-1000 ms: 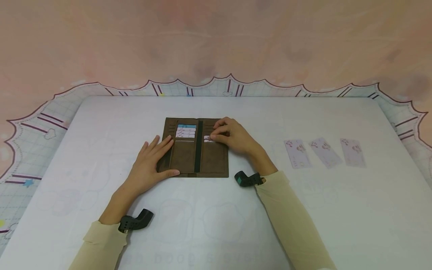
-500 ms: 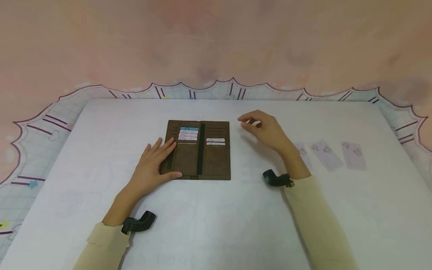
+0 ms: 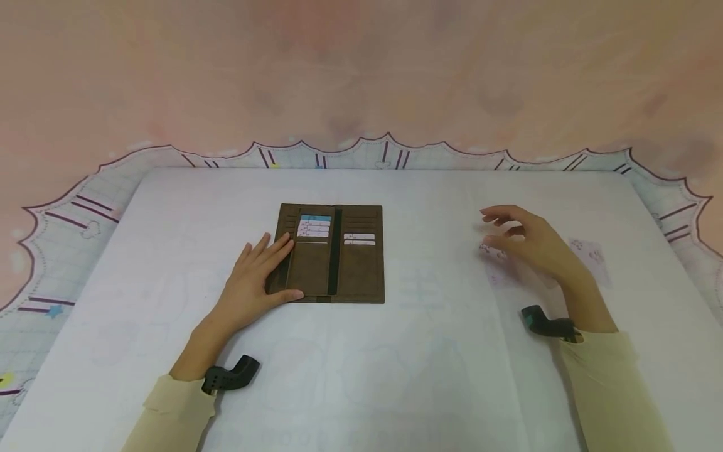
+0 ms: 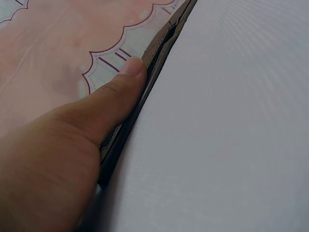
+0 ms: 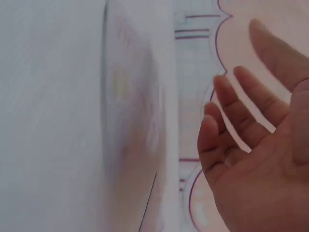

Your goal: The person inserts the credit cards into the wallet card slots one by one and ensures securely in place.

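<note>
An opened brown wallet [image 3: 360, 276] lies flat on the table in the head view. Several cards [image 3: 314, 231] show in its left-side slots, the topmost one blue; two white card edges [image 3: 359, 236] show on its right side. My left hand [image 3: 245, 282] rests with spread fingers on the wallet's left part, its thumb along the near edge, as the left wrist view confirms. My right hand [image 3: 533, 245], holding nothing, hovers with loosely bent fingers above the loose cards. A pale card [image 3: 498, 275] shows partly below its fingertips, another card [image 3: 594, 256] beyond the wrist; a middle one is mostly hidden.
The white table [image 3: 418, 370] has a straight far edge. A patterned cloth border [image 3: 361, 154] runs behind it and down both sides. A black wrist device [image 3: 231, 375] sits on the left wrist, and another black device [image 3: 548, 323] on the right.
My right hand has left the wallet's right-side slots and moved right, over the loose cards. My left hand has stayed on the wallet.
</note>
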Available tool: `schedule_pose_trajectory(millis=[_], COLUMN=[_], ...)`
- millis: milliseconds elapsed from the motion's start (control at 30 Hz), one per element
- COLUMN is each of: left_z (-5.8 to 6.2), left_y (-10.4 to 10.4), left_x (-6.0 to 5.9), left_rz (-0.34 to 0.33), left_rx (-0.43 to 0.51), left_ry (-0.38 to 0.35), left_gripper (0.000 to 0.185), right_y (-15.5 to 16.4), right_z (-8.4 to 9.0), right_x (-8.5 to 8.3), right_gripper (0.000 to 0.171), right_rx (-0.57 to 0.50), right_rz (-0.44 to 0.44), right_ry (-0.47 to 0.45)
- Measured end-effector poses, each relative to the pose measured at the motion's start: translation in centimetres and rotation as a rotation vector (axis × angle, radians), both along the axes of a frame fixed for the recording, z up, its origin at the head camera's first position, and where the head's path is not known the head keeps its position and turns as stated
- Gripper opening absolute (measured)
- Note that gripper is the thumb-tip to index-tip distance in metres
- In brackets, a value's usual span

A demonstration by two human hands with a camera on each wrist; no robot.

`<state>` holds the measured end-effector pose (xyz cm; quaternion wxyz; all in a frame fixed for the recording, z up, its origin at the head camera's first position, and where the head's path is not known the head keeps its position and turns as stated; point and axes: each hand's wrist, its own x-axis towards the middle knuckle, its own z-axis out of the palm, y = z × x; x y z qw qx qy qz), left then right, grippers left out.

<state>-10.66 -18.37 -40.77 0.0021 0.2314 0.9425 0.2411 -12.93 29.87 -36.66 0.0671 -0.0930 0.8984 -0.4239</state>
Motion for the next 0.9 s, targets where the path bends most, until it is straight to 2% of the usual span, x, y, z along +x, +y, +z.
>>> schedule_pose_trajectory(millis=[100,267,400,567,900], left_z=[0.0,-0.1,-0.1,-0.2,-0.2], left_y=[0.1,0.2,0.3,0.2,-0.1], left_x=[0.1,0.0,0.0,0.0,-0.1], left_rz=[0.001,-0.006,-0.006,-0.008,-0.008], left_rx=[0.005,0.010,0.009,0.006,0.006], left_ry=[0.000,0.006,0.007,0.006,0.014], left_gripper=[0.091,0.092,0.092,0.092,0.090], right_y=[1.1,2.5,3.2,3.5,2.8], right_z=[-0.4,-1.1,-1.3,-1.7,-2.5], right_x=[0.7,1.7,2.0,2.2,1.9], right_gripper=[0.047,0.048,0.050,0.053,0.058], right_rx=[-0.002,0.053,0.107,0.098,0.141], right_rz=[-0.004,-0.037,-0.040,-0.051,0.052], right_ry=[0.009,-0.033,-0.054,-0.099,-0.024])
